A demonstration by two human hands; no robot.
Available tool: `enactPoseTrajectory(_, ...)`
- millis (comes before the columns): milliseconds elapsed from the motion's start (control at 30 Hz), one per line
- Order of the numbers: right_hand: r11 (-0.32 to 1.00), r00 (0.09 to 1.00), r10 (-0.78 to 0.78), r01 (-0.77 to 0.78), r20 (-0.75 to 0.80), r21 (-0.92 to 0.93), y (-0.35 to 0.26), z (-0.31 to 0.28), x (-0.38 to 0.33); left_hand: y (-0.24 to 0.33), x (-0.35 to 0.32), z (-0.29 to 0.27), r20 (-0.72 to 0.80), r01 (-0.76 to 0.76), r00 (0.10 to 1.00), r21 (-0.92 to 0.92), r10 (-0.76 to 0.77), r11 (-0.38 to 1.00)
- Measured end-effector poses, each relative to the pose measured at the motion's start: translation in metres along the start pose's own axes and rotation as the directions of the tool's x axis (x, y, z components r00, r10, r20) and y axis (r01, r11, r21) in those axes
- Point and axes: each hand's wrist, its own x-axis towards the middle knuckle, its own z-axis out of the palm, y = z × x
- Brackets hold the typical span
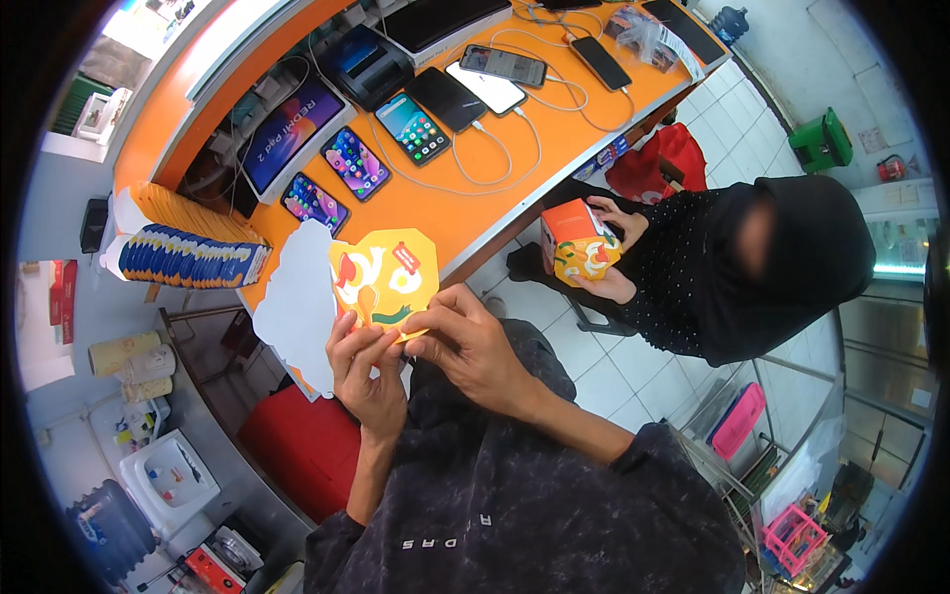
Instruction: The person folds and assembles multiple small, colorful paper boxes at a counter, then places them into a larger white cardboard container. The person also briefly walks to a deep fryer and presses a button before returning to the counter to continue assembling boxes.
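Note:
Between my two hands is a yellow printed cardboard food box [401, 259], part folded, with red, white and green pictures on it. My left hand [368, 368] grips its lower edge with bent fingers. Thumb and fingers of my right hand [463, 342] pinch the same edge at its lower right corner. White flat cardboard blanks [295, 302] with a scalloped outline lie just left of the box, partly behind it. A co-worker at the right holds a formed orange and yellow food box [579, 241] in both hands.
On the orange counter [485, 163] lie several phones with white charging cables, a tablet [290, 136] and a black printer-like device [363, 64]. A long stack of folded blue and orange cartons [188, 247] stands at its left end. A red seat [302, 450] is below left.

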Motion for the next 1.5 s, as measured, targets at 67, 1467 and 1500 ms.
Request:
enactPoseTrajectory(67, 1.000, 0.999, -0.020, 0.019, 0.036, 0.009, 0.005, -0.004, 0.004, 0.002, 0.004, -0.005, 0.097, -0.043, 0.994, 0.024, 0.041, 0.999)
enactPoseTrajectory(1467, 0.937, 0.872, 0.350, -0.320, 0.342, -0.141, 0.015, -0.027, -0.040, -0.035, 0.005, -0.019, 0.965, 0.987, 0.144, -0.124, -0.221, 0.099)
enactPoseTrajectory(1500, 0.930, 0.860, 0.367, -0.343, 0.353, -0.132, 0.014, -0.028, -0.041, -0.034, 0.004, -0.018, 0.967, 0.988, 0.140, -0.122, -0.211, 0.095)
